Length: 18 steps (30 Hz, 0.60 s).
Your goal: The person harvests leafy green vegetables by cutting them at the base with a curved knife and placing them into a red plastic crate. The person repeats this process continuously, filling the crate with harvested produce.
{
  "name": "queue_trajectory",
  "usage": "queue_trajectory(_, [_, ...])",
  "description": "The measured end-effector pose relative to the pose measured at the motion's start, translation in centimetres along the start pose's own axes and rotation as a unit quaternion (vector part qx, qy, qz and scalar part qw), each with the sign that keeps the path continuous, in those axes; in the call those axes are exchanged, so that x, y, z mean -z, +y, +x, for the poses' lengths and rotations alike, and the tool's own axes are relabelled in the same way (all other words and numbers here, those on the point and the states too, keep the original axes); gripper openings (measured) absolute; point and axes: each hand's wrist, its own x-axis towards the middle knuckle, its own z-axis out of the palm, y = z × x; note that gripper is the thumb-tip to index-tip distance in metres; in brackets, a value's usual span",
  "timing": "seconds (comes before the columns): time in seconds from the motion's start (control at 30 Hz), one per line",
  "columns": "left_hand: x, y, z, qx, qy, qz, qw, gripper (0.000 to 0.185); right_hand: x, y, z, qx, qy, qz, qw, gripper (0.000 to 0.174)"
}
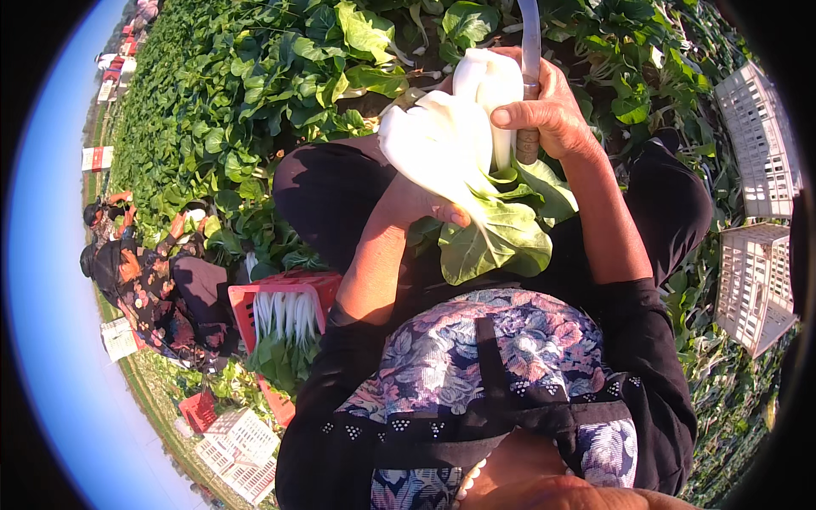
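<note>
My left hand (417, 201) is closed around the leafy part of a white-stemmed bok choy (443, 143), its thumb near the green leaves. Right of it, my right hand (551, 115) grips the wooden handle of a knife (530, 44), whose curved blade points up and away from me. The same hand's thumb rests against a second bok choy (488, 76), which stands close beside the first, stems up and leaves down. Both plants are over my lap, between my bent knees. Some of my right fingers are hidden behind the second plant.
Dense leafy plants (268, 83) grow ahead. At the left are a red crate (328, 287) of bok choy and a crouching person in a floral top (159, 287), with another person (102, 217) beyond. White plastic crates (755, 280) stand at the right; more (239, 452) lie lower left.
</note>
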Motion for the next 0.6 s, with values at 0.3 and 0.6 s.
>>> queue_trajectory(0.3, [-0.4,-2.9,-1.7,0.072,0.195,-0.327,0.922,0.086,-0.6,1.0,1.8,-0.046,-0.022,-0.232,0.971,0.081])
queue_trajectory(0.6, [1.0,-3.4,0.4,0.089,0.332,-0.407,0.846,0.055,-3.2,5.0,-2.8,-0.188,-0.061,-0.053,0.979,0.103])
